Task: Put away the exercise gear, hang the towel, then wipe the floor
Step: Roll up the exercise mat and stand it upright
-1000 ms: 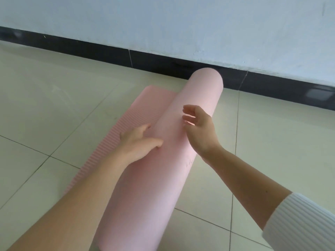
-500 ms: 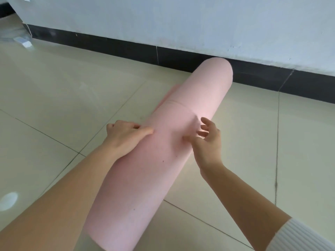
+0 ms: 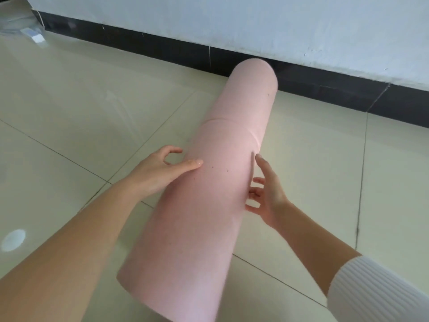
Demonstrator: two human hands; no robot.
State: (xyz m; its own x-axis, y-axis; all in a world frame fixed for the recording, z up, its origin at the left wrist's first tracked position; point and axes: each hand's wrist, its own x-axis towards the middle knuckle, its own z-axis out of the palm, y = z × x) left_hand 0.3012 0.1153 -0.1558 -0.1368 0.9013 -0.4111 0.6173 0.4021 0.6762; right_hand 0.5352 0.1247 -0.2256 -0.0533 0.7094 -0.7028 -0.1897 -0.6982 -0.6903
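Two-handed on a rolled mat [image 3: 209, 217] lying on the floor [image 3: 81, 112], far end near the skirting [image 3: 325, 89]: rests left hand [image 3: 160, 173] on its left flank, fingers loosely bent; touches its right side with right hand [image 3: 267, 194], fingers spread

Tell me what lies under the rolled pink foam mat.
Beige tiled floor shows on both sides of the rolled pink foam mat. The tiles directly beneath are hidden by the roll.
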